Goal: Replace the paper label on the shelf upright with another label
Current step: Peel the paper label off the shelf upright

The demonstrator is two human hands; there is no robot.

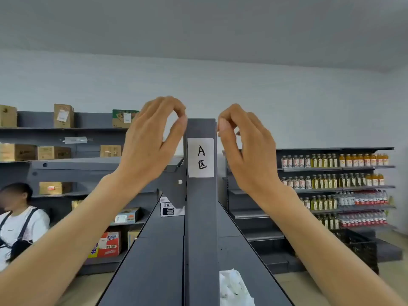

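Note:
A white paper label (200, 157) with black handwriting is stuck near the top of the dark grey shelf upright (201, 217) in the middle of the view. My left hand (150, 142) is raised just left of the upright's top, thumb and forefinger curled into a pinch touching its left edge above the label. My right hand (245, 146) is raised just right of the upright, fingers curled with the thumb tip near its right edge. Neither hand visibly holds anything. Neither hand touches the label.
Dark shelf boards (154, 250) run down both sides of the upright. A crumpled white plastic bag (234, 288) lies on the lower right board. A small white box (170, 206) sits left of the upright. Bottle shelves (335, 184) stand right, carton shelves (55, 138) left, and a seated person (19, 219) far left.

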